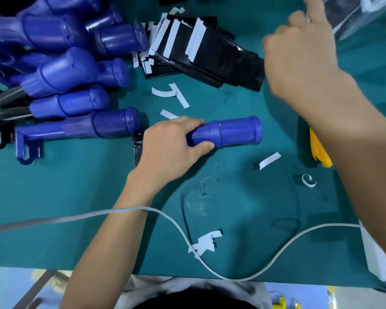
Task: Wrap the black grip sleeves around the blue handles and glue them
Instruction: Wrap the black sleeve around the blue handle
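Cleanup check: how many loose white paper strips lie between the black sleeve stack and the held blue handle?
3: a curved strip, a straight strip touching it, and a third strip partly hidden behind the left hand.

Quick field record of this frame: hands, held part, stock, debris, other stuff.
left hand: gripping the narrow end of a blue handle lying on the green mat
right hand: raised over the mat's far right, blurred; grasp unclear
held handle: bare, no sleeve on it
sleeves: black stack with white tape strips, far centre
spare handles: piled far left
debris: white backing strips scattered on the mat
other: yellow tool under the right forearm; grey cable across the near side
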`<action>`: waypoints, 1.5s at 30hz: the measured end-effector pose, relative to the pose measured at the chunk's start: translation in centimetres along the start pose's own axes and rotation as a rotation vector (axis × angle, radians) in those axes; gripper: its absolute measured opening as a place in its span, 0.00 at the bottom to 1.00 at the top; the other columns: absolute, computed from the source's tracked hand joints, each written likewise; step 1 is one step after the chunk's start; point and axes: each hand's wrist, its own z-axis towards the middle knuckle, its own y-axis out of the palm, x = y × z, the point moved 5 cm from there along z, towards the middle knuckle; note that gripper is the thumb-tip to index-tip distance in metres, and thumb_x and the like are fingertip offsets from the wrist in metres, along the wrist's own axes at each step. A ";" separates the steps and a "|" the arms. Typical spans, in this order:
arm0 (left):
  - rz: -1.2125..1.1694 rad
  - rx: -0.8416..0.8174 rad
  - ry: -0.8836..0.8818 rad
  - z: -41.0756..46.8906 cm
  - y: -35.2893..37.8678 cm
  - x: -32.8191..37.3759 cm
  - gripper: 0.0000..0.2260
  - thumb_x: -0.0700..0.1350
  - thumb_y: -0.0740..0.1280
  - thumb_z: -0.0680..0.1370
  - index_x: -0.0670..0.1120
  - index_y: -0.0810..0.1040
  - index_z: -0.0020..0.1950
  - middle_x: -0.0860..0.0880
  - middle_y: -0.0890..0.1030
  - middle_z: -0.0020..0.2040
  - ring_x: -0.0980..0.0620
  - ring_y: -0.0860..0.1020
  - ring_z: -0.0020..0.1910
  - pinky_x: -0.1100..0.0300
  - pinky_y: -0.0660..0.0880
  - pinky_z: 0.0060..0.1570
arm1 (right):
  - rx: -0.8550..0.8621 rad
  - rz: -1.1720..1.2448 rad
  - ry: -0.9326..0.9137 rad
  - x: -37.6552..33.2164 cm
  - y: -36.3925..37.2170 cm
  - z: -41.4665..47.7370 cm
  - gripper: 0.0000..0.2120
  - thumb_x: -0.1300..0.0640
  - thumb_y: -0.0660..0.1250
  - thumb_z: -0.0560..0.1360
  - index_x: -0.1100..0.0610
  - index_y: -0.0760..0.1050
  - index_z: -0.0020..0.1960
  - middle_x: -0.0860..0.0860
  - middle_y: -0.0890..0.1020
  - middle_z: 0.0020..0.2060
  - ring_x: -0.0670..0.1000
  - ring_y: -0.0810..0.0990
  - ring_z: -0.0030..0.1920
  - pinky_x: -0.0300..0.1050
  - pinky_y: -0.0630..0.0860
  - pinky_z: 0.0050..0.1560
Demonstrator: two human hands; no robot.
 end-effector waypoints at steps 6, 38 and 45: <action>0.012 -0.011 0.045 0.2 -0.1 -0.3 0.20 0.63 0.68 0.76 0.56 0.82 0.63 0.56 0.82 0.52 0.49 0.78 0.55 0.54 0.73 0.49 | 0.027 0.402 0.089 -3.1 1.2 2.3 0.17 0.64 0.71 0.74 0.58 0.78 0.63 0.63 0.82 0.55 0.66 0.79 0.57 0.54 0.71 0.49; -0.442 0.398 0.252 -2.3 -1.0 1.6 0.20 0.58 0.66 0.83 0.43 0.85 0.61 0.57 0.84 0.55 0.56 0.81 0.50 0.54 0.75 0.52 | 0.460 2.108 0.204 -4.4 1.8 -12.5 0.12 0.66 0.66 0.76 0.53 0.84 0.50 0.42 0.85 0.37 0.38 0.79 0.34 0.32 0.75 0.36; -1.170 0.073 0.145 -1.9 0.4 2.4 0.08 0.35 0.67 0.80 0.43 0.86 0.52 0.56 0.88 0.48 0.58 0.84 0.44 0.63 0.79 0.44 | -0.052 2.028 0.028 -7.3 5.5 -13.9 0.07 0.61 0.72 0.76 0.64 0.82 0.52 0.58 0.88 0.43 0.53 0.84 0.41 0.46 0.80 0.42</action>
